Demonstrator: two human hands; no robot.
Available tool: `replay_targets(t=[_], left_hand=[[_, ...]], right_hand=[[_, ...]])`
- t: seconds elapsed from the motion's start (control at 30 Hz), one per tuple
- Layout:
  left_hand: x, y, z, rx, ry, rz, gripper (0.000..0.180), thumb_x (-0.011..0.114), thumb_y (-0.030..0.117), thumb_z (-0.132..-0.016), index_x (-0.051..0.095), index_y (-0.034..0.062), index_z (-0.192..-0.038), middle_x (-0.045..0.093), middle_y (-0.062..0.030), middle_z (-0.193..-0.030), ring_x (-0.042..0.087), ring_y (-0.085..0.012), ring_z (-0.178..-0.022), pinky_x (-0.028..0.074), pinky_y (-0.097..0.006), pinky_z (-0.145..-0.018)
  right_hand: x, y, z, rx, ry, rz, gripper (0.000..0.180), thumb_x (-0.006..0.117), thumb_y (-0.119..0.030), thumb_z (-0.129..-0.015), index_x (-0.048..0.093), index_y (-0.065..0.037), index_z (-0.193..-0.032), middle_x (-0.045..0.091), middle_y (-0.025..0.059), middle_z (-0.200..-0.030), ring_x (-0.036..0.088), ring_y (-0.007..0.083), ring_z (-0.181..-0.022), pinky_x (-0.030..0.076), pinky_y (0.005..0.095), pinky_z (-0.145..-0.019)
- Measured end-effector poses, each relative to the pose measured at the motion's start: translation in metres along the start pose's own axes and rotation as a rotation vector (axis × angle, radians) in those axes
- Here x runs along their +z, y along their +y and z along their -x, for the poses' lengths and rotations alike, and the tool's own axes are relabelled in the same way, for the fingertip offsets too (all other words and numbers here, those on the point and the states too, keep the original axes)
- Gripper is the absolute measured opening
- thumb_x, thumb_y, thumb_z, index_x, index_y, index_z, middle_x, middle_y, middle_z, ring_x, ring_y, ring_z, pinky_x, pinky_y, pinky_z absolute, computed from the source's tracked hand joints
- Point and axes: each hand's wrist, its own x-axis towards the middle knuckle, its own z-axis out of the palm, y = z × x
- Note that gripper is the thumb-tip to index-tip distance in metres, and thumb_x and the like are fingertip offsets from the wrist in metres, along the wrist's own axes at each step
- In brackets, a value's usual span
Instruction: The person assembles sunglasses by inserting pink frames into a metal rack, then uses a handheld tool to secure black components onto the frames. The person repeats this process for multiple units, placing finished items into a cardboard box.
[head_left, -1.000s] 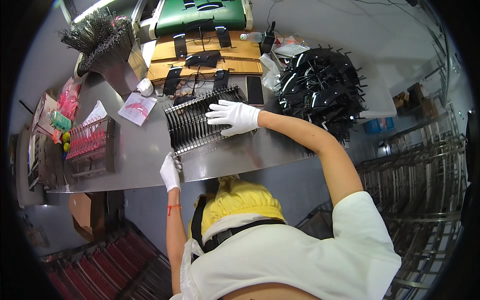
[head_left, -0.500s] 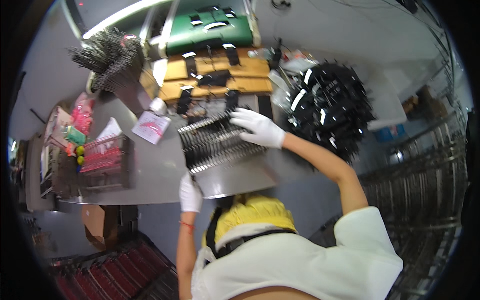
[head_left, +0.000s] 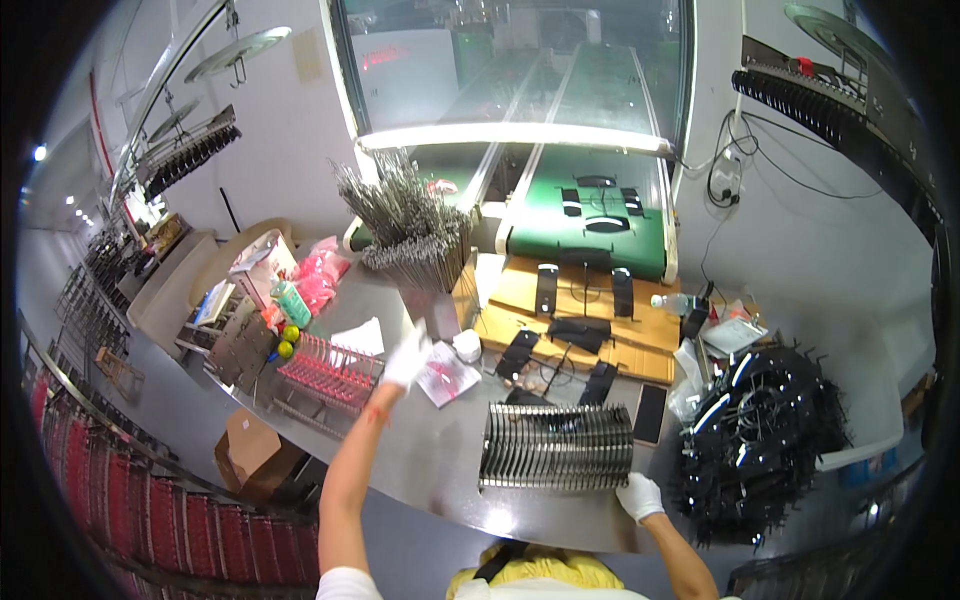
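Observation:
A metal rack (head_left: 557, 450) with rows of thin curved slats rests on the steel table in front of me. My right hand (head_left: 640, 497), in a white glove, is closed at the rack's near right corner. My left hand (head_left: 408, 360), also white-gloved, is away from the rack, over the table to its left and smeared by motion, so its fingers do not show clearly. It is nearest a printed slip (head_left: 446, 376) with pink marks and a small white roll (head_left: 467, 346). Behind it, a tall bundle of thin metal rods (head_left: 415, 225) stands upright in a holder.
Glossy black plastic parts (head_left: 760, 440) are heaped at the right. Yellow-brown boards (head_left: 640, 355) carry several black pieces, with a green conveyor belt (head_left: 640, 252) behind. A dark phone (head_left: 650, 414) lies beside the rack. A pink-red wire rack (head_left: 330, 375) stands at the left.
The rack was tilted up between both hands and now lies lower on the table. My left hand has let go and moved up and left; my right hand went from its top to its corner.

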Motion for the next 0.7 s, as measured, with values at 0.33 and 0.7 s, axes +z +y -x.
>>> replay_targets(t=[0.33, 0.7], left_hand=[[-0.043, 0.128, -0.286, -0.192, 0.531, -0.895, 0.026, 0.057, 0.034, -0.088, 0.075, 0.0159, -0.083, 0.071, -0.0058, -0.087, 0.070, -0.0247, -0.079, 0.054, -0.038, -0.062], [-0.123, 0.086, -0.277, 0.038, 0.708, -0.927, 0.015, 0.054, 0.017, -0.090, 0.066, 0.0109, -0.082, 0.066, -0.0060, -0.080, 0.064, -0.0216, -0.073, 0.050, -0.037, -0.062]], right_hand=[[-0.041, -0.026, 0.063, -0.021, -0.109, -0.152, 0.030, 0.055, -0.031, -0.085, 0.071, -0.006, -0.089, 0.067, 0.0245, -0.092, 0.064, 0.0429, -0.091, 0.051, 0.0506, -0.081], [-0.068, 0.010, 0.044, -0.243, -0.408, -0.037, 0.036, 0.058, -0.027, -0.081, 0.063, 0.001, -0.103, 0.065, 0.0269, -0.100, 0.064, 0.0435, -0.091, 0.051, 0.0502, -0.082]])
